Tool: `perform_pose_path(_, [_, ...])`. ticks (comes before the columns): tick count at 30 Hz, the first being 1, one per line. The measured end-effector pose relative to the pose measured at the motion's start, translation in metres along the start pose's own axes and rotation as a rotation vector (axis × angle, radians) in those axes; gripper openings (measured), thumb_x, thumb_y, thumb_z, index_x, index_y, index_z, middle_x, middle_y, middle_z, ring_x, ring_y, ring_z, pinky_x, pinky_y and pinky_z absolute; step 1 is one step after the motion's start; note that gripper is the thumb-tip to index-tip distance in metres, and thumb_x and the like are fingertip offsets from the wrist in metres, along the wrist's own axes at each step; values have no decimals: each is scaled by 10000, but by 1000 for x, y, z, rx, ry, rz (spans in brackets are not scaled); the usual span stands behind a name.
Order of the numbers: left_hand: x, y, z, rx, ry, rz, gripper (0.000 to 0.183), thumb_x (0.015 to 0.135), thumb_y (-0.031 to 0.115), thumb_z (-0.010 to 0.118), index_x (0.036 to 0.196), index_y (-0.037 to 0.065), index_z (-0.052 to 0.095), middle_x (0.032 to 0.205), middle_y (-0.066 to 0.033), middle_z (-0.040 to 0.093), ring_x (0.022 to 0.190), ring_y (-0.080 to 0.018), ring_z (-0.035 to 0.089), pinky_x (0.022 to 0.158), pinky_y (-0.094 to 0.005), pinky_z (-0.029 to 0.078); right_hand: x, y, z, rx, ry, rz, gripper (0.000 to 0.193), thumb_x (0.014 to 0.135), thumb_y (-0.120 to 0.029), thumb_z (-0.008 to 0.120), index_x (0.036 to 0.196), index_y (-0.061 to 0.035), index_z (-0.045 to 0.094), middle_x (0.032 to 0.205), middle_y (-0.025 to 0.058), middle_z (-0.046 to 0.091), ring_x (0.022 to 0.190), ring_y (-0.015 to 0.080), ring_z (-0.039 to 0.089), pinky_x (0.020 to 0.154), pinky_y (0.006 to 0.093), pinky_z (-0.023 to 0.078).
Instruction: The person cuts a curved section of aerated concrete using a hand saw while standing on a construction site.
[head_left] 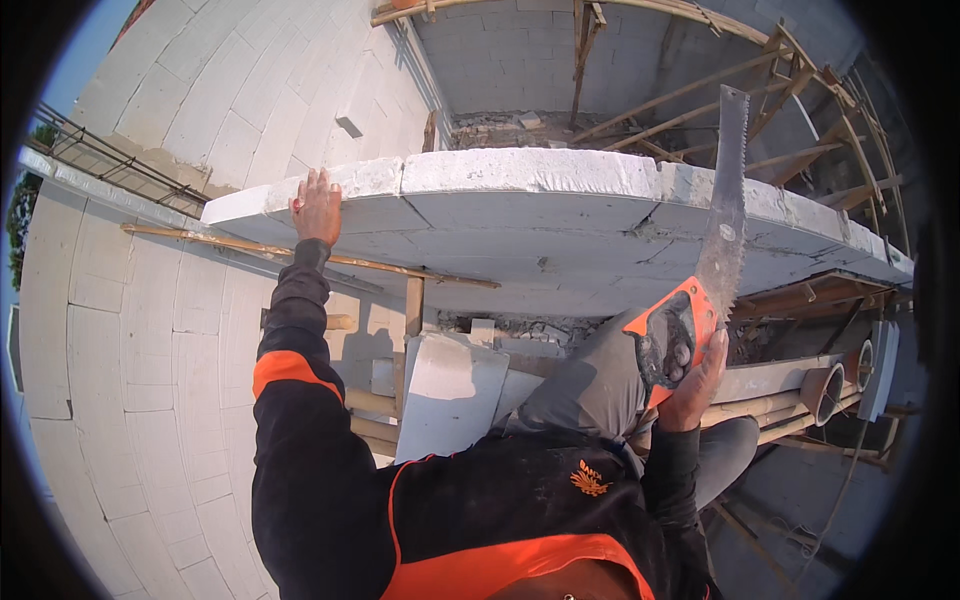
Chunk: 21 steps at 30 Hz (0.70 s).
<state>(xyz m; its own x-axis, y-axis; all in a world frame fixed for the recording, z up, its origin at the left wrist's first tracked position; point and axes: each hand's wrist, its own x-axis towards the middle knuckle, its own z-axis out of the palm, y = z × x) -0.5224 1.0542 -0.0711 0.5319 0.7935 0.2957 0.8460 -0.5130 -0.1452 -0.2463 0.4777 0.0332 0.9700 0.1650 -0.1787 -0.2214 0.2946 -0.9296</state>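
Head view: left hand (317, 207) lay on top edge of pale block wall (530, 172), near its left end, fingers extended, not clenched. Right hand (700, 378), near person's right knee, grasped orange-and-black handle of handsaw (731, 205), fingers curled through grip. Saw blade pointed up, in front of wall's right part; whether it touched blocks, could not tell. Below wall, pale slab (450, 390) leaned at left; bamboo poles (782, 408) lay at right. Timber scaffolding (785, 60) stood beyond wall.
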Motion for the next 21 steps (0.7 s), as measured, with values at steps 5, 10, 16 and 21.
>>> perform_pose_path(5, [8,-26,16,129,-7,59,553,1040,401,389,1549,187,360,1637,-47,283,1482,-321,285,1164,-597,202,1,4,19,52,86,-21,318,1040,-320,472,1195,-49,532,1003,2,548,871,77,521,722,243,428])
perform_pose_path(10, [20,-4,11,365,-130,203,539,1050,378,383,1557,199,339,1644,-55,267,1473,-334,304,1156,-594,222,2,43,6,-47,-185,103,344,1034,-304,493,1220,-22,557,1055,22,567,957,90,506,845,249,433])
perform_pose_path(16, [11,-10,8,93,9,42,545,1049,390,376,1563,216,331,1637,-63,284,1470,-337,310,1156,-586,220,0,4,14,201,54,11,257,1046,-302,460,1159,-86,541,949,-15,544,738,43,508,568,194,405])
perform_pose_path(21, [16,4,14,55,-30,42,565,1045,412,372,1567,202,322,1637,-63,285,1474,-338,302,1164,-582,206,-3,43,4,-108,-130,201,337,1043,-323,481,1190,-30,561,976,1,556,803,48,482,636,206,415])
